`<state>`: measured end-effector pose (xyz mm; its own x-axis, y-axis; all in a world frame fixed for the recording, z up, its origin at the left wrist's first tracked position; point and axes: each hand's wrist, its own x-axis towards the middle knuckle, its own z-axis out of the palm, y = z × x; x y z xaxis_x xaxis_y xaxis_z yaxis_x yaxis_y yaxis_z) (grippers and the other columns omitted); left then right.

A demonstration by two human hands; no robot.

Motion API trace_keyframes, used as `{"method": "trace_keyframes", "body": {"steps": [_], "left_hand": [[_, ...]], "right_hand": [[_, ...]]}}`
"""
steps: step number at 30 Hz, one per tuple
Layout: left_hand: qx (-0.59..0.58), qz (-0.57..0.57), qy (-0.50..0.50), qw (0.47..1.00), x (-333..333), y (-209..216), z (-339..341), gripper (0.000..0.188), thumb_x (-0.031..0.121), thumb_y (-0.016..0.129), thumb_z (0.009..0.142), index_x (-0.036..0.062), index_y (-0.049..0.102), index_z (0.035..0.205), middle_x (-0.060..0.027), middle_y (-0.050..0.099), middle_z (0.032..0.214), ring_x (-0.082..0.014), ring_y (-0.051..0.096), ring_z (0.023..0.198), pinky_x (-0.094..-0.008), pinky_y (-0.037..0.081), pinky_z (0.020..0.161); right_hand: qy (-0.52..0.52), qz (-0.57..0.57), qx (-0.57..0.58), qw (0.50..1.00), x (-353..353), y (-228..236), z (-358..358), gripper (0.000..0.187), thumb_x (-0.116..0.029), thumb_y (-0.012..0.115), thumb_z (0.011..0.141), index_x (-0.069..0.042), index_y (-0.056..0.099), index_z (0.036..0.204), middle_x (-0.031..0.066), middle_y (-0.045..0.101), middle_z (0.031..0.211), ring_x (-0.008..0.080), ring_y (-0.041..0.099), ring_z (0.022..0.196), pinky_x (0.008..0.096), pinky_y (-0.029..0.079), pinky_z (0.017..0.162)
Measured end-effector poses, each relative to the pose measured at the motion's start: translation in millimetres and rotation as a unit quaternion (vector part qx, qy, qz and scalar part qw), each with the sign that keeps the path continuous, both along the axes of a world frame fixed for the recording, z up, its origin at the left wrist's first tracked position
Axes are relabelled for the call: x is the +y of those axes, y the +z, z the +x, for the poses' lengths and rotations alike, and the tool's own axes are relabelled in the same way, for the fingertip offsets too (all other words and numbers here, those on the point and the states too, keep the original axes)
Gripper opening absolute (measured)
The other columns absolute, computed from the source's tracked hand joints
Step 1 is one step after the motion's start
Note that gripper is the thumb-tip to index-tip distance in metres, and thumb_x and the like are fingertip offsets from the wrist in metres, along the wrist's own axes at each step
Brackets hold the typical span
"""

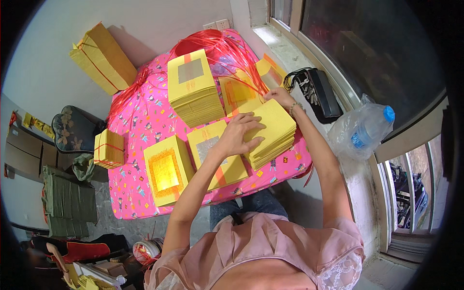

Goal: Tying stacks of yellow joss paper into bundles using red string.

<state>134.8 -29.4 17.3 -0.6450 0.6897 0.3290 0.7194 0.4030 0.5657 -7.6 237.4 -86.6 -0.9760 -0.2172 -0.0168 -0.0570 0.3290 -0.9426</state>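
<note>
The left hand (241, 133) is laid, fingers spread, on the yellow paper stack (274, 134) at the right of the pink tablecloth (130, 193). Farther off, the right hand (281, 98) is curled beside red plastic strands (237, 47); whether any are gripped cannot be told.

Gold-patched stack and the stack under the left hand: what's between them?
In the head view, a yellow stack with a silver patch lies between them, partly behind the left forearm.
</note>
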Motion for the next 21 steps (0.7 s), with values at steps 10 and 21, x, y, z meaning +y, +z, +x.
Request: {"method": "trace_keyframes", "body": {"steps": [10, 21], "left_hand": [[0.014, 0.018, -0.001, 1.000, -0.3, -4.9, -0.1, 0.037, 0.029, 0.073, 0.079, 0.0097, 0.069, 0.110, -0.0157, 0.062, 0.125, -0.0368, 0.049, 0.126, -0.0460, 0.039, 0.106], [0.006, 0.019, -0.026, 0.999, -1.6, 2.9, -9.1, 0.036, 0.026, 0.074, 0.079, 0.0042, 0.066, 0.106, -0.0122, 0.067, 0.109, -0.0314, 0.057, 0.111, -0.0419, 0.042, 0.099]], "right_hand": [[-0.085, -0.113, 0.058, 0.988, -24.5, 115.4, 57.2, 0.024, -0.023, 0.062, 0.096, -0.002, 0.068, 0.088, 0.0007, 0.064, 0.072, 0.0048, 0.053, 0.062, 0.0197, 0.040, 0.055], [-0.152, 0.279, 0.266, 0.910, -83.6, 102.9, 194.2, 0.015, -0.019, 0.058, 0.093, -0.006, 0.066, 0.090, 0.0133, 0.062, 0.082, 0.0348, 0.064, 0.075, 0.0447, 0.051, 0.063]]}}
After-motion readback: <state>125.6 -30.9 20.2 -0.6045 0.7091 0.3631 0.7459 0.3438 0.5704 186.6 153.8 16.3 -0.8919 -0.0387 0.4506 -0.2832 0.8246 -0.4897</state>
